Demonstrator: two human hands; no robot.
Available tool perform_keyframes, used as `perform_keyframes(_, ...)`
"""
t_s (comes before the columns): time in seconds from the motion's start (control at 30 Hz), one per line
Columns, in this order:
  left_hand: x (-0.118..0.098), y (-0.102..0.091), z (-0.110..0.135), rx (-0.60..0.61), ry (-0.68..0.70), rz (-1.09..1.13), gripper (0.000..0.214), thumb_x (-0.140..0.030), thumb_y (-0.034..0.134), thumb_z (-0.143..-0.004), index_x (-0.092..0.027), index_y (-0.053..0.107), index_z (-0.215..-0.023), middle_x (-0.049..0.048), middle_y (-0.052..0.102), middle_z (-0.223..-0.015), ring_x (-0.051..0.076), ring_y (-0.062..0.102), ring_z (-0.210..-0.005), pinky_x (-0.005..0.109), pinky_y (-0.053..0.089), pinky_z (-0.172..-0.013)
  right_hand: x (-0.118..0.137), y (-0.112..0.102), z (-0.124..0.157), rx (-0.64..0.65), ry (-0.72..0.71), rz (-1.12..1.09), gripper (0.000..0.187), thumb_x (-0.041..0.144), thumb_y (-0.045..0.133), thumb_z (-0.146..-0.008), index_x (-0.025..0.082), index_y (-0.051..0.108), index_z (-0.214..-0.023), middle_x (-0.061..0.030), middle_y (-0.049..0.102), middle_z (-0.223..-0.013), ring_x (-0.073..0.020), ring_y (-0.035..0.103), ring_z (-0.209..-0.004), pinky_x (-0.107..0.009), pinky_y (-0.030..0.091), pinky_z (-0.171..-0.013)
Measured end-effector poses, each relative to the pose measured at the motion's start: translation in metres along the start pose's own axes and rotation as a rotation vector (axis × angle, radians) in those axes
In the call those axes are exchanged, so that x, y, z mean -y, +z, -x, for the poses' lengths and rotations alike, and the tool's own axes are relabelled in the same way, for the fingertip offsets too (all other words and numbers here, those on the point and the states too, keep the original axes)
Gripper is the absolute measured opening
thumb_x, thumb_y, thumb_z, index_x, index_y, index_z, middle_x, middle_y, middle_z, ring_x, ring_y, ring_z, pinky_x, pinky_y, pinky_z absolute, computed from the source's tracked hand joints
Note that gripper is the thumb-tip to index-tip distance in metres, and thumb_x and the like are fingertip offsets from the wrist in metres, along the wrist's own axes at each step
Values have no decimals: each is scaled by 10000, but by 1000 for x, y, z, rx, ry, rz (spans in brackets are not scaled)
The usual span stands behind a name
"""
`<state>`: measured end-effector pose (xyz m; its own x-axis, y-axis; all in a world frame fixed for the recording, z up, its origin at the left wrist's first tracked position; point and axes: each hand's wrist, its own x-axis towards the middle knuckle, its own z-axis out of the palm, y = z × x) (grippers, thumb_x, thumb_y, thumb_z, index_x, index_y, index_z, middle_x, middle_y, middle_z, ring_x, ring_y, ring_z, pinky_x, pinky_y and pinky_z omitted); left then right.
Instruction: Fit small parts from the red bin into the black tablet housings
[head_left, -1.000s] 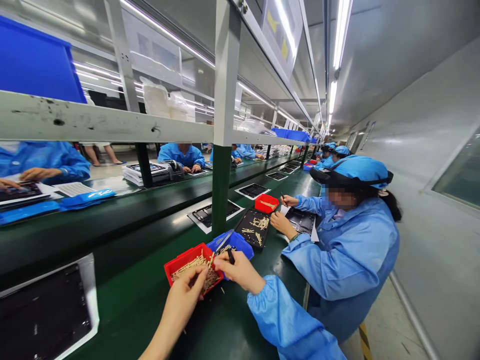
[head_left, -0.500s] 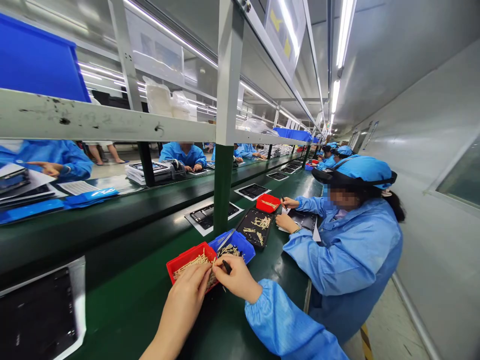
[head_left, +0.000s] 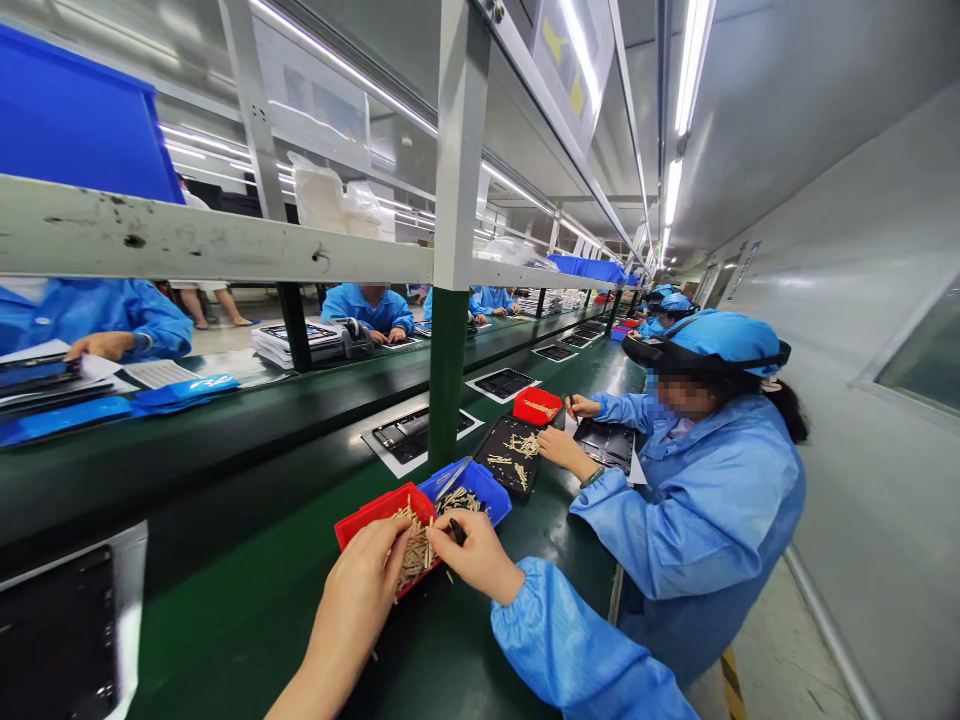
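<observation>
My left hand (head_left: 356, 590) hovers over a red bin (head_left: 371, 512) of pale, thin strips (head_left: 416, 555). Its thumb and fingertips are pinched together, and whatever lies between them is too small to make out. Around a black pen-like tool (head_left: 456, 531) my right hand (head_left: 476, 555) is closed, at the bin's right side. A pale strip appears at its fingertips; whether they grip it I cannot tell. Touching the red bin is a blue bin (head_left: 491, 495) with dark and pale small pieces and a pair of metal tweezers (head_left: 454, 480).
A black tray (head_left: 510, 465) with pale strips lies beyond the bins. At right a co-worker (head_left: 675, 500) handles a black panel (head_left: 604, 443). Another black panel (head_left: 60, 630) on white paper is at lower left. A green post (head_left: 448, 380) rises behind the bins.
My left hand has drawn slightly left, away from my right fingertips, uncovering more strips. The lower-left panel has shifted left. The co-worker's near hand has moved left to the black tray.
</observation>
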<state>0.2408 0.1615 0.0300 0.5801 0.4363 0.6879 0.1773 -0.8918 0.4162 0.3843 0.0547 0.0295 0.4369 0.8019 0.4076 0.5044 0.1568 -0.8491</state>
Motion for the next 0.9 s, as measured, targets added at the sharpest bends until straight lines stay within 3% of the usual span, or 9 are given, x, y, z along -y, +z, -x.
perform_keyframes(0.1, -1, 0, 0, 8, 55, -2, 360, -431, 427, -1001, -231, 720, -1059, 56, 778, -1039, 209, 738, -934, 317, 599, -811, -2, 1, 1, -11, -69, 38, 227, 257, 584, -862, 175, 593, -651, 26, 515, -613, -111, 447, -595, -238, 354, -576)
perform_keyframes(0.37, -1, 1, 3, 47, 141, -55, 408, -436, 396, -1015, -236, 751, -1033, 78, 770, -1010, 219, 730, -911, 339, 604, -801, -9, 1, 4, -1, -207, 158, 132, 190, 585, -856, 184, 698, -788, -6, 640, -707, -133, 548, -634, -251, 457, -648)
perform_keyframes(0.6, -1, 0, 4, 50, 154, -76, 419, -432, 388, -1020, -208, 742, -1044, 104, 759, -1046, 238, 725, -931, 359, 602, -801, -13, 0, 4, 32, -229, 233, 131, 187, 574, -852, 194, 687, -786, -5, 630, -697, -141, 570, -655, -242, 457, -654)
perform_keyframes(0.9, 1, -4, -1, 150, 163, 10, 346, -399, 442, -997, -252, 753, -1029, 67, 772, -960, 205, 728, -859, 312, 597, -760, -10, -2, 4, 69, -217, 258, 133, 136, 574, -808, 196, 683, -762, 4, 633, -692, -135, 564, -649, -230, 451, -640)
